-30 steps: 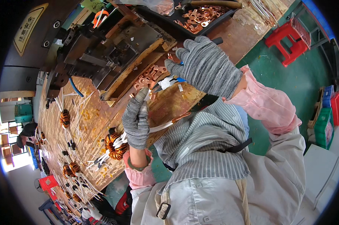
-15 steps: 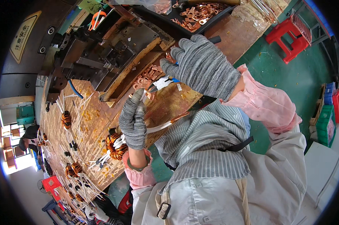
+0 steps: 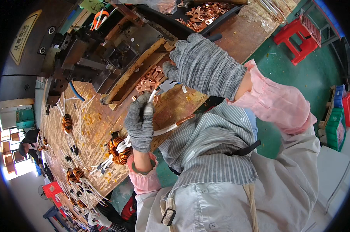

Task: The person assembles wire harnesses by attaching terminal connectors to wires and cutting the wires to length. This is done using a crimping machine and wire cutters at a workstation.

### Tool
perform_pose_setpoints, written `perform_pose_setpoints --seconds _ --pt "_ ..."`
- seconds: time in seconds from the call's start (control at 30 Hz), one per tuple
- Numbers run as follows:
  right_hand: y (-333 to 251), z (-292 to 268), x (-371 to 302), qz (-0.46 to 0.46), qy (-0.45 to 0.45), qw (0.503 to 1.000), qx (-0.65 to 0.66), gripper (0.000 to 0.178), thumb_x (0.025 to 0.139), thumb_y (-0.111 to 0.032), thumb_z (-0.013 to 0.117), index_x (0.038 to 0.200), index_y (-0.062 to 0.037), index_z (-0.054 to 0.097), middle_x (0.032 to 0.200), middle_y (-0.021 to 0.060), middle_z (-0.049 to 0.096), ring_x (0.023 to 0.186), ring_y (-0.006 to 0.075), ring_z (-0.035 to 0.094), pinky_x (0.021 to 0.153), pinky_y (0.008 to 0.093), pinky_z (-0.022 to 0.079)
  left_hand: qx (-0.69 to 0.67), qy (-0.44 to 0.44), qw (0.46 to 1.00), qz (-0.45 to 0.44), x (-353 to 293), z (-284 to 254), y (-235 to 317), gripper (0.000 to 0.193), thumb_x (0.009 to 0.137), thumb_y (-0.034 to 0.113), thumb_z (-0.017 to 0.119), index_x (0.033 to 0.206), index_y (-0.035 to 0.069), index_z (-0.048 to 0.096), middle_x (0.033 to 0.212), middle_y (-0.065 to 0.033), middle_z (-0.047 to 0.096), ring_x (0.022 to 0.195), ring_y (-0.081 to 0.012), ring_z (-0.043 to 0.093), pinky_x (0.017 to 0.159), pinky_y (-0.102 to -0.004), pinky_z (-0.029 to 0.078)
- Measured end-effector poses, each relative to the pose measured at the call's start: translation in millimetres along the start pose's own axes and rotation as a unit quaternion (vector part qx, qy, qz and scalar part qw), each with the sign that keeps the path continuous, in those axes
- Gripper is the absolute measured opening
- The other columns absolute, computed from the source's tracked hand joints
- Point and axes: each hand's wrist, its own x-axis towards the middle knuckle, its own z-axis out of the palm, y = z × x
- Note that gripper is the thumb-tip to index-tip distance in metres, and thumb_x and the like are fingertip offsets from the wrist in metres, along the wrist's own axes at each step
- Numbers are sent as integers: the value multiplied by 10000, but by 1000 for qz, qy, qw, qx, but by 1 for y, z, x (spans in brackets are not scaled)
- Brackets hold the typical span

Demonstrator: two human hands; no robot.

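Note:
My left hand, in a grey knit glove, is closed round a white-sleeved wire whose bare copper end points up past the fingers. Below that hand, the copper-wound toroidal coil lies on the bench, with white leads running up to the glove. A second lead sticks out to the right, ending in bare copper. My right hand, gloved alike, is closed round pliers with a bit of blue handle showing. Their pale-looking head is at the wire's end; the grip is mostly hidden. Loose copper lugs lie just beyond.
A dark metal press stands at the upper left, its wood-edged base beside the lugs. Behind it is a black tray of lugs. More coils lie along the left bench. A red stool stands right; another person works at far left.
The wire in my left hand now reaches up to the pliers' head, its copper end showing. My right hand has shifted slightly left and the pliers have turned a little.

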Motion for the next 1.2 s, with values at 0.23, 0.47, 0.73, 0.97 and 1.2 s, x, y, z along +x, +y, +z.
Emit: perform_pose_setpoints --seconds 0.23,0.47,0.73,0.97,1.2 --pt "7 6 1 -35 -20 999 34 218 759 -165 526 959 -93 573 854 74 603 825 229 574 689 341 448 -60 -13 998 -33 -1 3 -5 182 840 72 570 1013 14 583 875 -46 611 780 -95 570 704 -235 465" --pt "-1 15 -13 30 -160 974 157 153 757 -203 555 867 -96 559 659 109 583 598 297 592 543 409 465 -31 5 999 11 -3 12 -15 166 830 111 600 977 34 601 791 -49 624 707 -98 587 648 -234 473" --pt "9 4 -34 0 -136 968 210 219 683 -225 609 875 -120 587 713 87 600 695 287 593 603 401 467 71 -4 995 76 -5 13 -12 152 813 114 608 948 44 615 777 -102 628 683 -177 614 627 -268 476" --pt "6 -13 -10 -37 -43 995 -87 313 739 -178 534 1041 -105 562 939 44 578 931 204 530 815 368 409 106 -41 989 98 -5 10 -2 146 808 105 598 943 55 619 767 -102 609 682 -208 601 634 -292 470" --pt "0 -2 -11 -65 32 985 -160 387 744 -191 503 1116 -86 538 921 37 571 924 182 526 888 372 367 85 -49 992 80 -4 10 -4 142 812 109 592 939 51 621 775 -110 610 671 -211 601 625 -288 467"
